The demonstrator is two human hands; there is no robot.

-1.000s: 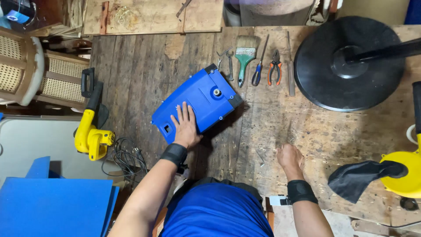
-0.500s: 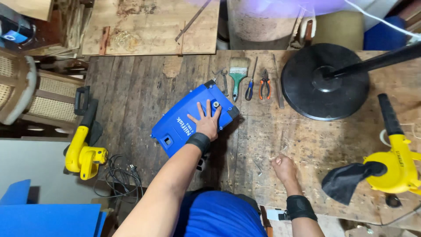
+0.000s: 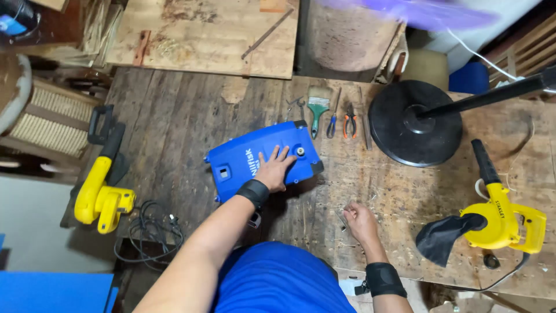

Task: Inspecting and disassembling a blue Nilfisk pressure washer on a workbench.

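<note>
A blue plastic machine housing lies flat on the worn wooden workbench. My left hand rests palm down on its right part, fingers spread. My right hand is lower on the bench, to the right of the housing, fingers curled over a small thing on the wood that I cannot make out. Both wrists wear black bands.
A paintbrush, a screwdriver and orange pliers lie behind the housing. A black round fan base stands at the right. One yellow blower with a black bag lies at right, another at the left edge.
The view has shifted, so the bench sits lower and further right in frame. My left hand stays on the blue housing. My right hand has curled its fingers down onto the wood.
</note>
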